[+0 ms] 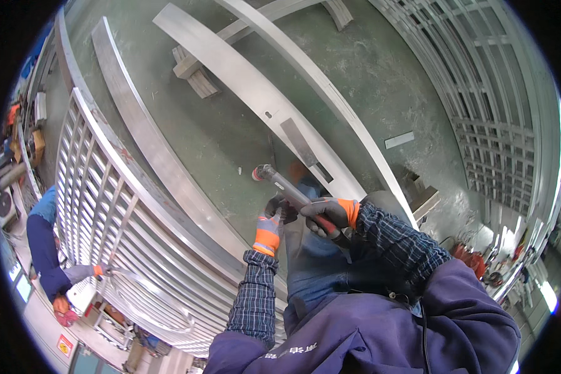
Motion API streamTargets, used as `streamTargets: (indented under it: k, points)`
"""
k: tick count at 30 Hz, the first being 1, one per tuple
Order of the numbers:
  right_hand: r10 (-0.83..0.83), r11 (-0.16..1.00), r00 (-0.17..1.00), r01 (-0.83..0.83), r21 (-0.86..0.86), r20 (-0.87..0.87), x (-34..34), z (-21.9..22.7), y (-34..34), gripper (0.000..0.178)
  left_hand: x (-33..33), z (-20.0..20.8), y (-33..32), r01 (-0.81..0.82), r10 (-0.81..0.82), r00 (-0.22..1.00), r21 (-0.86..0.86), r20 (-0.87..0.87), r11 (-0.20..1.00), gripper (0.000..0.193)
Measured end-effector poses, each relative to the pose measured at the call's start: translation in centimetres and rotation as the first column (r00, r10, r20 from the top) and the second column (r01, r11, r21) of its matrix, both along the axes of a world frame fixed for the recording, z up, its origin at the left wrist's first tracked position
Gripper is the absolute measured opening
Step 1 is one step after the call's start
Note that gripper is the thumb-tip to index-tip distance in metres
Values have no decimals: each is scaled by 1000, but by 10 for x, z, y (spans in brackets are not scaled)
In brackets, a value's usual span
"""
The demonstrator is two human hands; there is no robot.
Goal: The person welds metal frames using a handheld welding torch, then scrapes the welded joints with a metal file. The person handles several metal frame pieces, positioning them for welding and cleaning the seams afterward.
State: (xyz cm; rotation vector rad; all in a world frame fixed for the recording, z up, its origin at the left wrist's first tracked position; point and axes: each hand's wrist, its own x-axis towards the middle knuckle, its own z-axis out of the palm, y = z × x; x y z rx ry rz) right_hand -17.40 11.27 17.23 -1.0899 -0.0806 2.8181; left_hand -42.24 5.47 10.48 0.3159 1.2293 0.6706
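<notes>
We have the grey-and-red power tool point(291, 191) clasped in our gloved right hand point(328, 213); it appears just off the left edge of the pale metal beam point(249, 93), by its near end; our gloved left hand point(279, 210) is beside the tool, fingers curled, though we cannot tell whether they grip it; a dark rectangular patch point(299, 142) marks the beam.
</notes>
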Motion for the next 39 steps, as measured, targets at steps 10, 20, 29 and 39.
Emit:
streamTargets:
  k: [10, 20, 29, 39]
  points:
    - [-531, 847, 818, 506, -164, -221, 9, -33, -25, 40, 35, -12, 47, -217, 228, 974, -286, 5, 933, 47]
    - [-901, 417, 349, 858, -299, -257, 77, -136, -134, 53, 65, -314, 35, 384, -286, 788, 72, -546, 920, 59]
    - [-946, 161, 28, 907, -390, -324, 97, -118, -199, 78, 177, -404, 76, 262, -305, 597, -179, -742, 948, 67]
    - [-932, 152, 62, 962, -228, -358, 93, -107, -175, 66, 136, -408, 68, 283, -468, 503, -372, -727, 884, 77]
